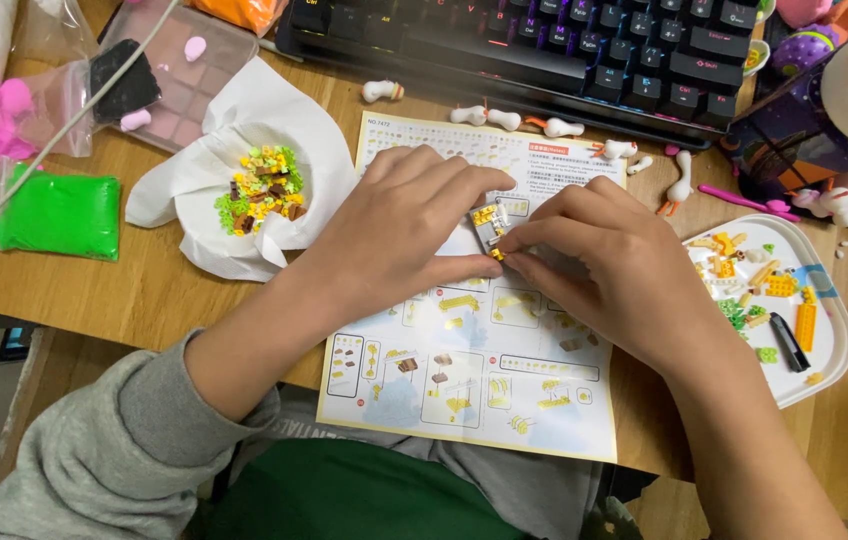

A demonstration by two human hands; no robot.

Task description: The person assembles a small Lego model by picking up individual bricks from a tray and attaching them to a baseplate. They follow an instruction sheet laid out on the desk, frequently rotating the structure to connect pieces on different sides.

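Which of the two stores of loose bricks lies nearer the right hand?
The white tray, just beside the right hand. The paper-lined bowl of bricks sits on the far side, beyond the left hand.

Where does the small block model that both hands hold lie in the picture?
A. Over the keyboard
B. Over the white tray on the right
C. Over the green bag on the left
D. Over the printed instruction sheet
D: the left hand and right hand pinch the small block model directly above the instruction sheet, apart from the white tray.
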